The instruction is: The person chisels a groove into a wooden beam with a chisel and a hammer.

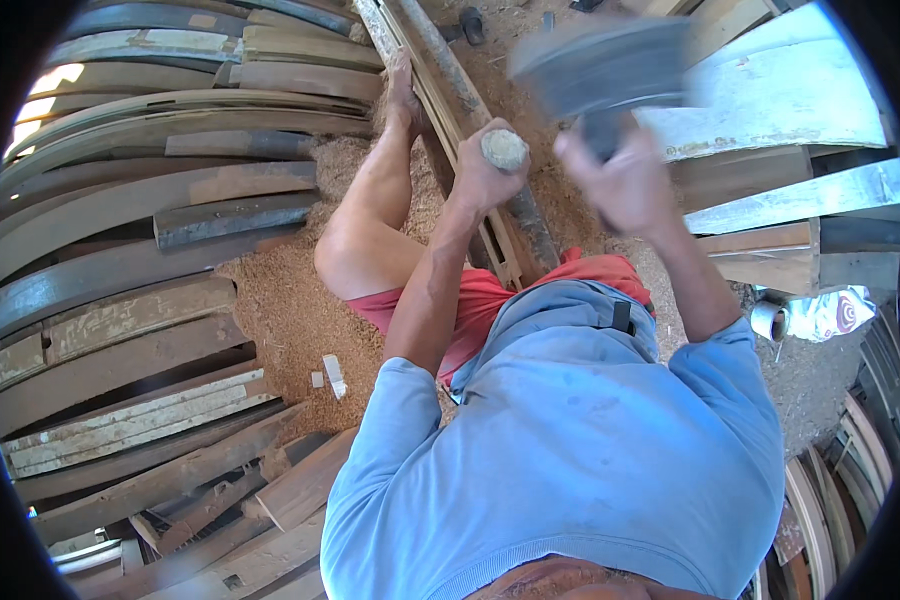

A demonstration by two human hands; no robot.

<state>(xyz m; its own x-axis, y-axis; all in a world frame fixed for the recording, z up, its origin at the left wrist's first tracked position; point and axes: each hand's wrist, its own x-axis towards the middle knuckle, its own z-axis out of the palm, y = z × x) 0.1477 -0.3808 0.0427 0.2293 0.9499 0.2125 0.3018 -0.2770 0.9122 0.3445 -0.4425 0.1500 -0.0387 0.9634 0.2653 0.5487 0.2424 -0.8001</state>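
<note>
In my left hand (482,185), closed in a fist over the wooden beam (432,98), is a chisel upright by its handle. Only the chisel's pale round top (504,150) shows; its blade is hidden below my fist. My right hand (625,180) grips the short handle of a mallet (610,65). Its broad grey head is raised to the far right of the chisel, apart from it, and smeared by motion. The beam runs lengthwise away from me, with a groove along it, beside my bare left foot (400,80).
Stacked wooden boards (100,215) fill the left side. More planks (770,95) lie at the right, near a cup-shaped object (769,320) and a white plastic bag (828,315). Sawdust and shavings (280,310) cover the ground, with small white scraps (334,376).
</note>
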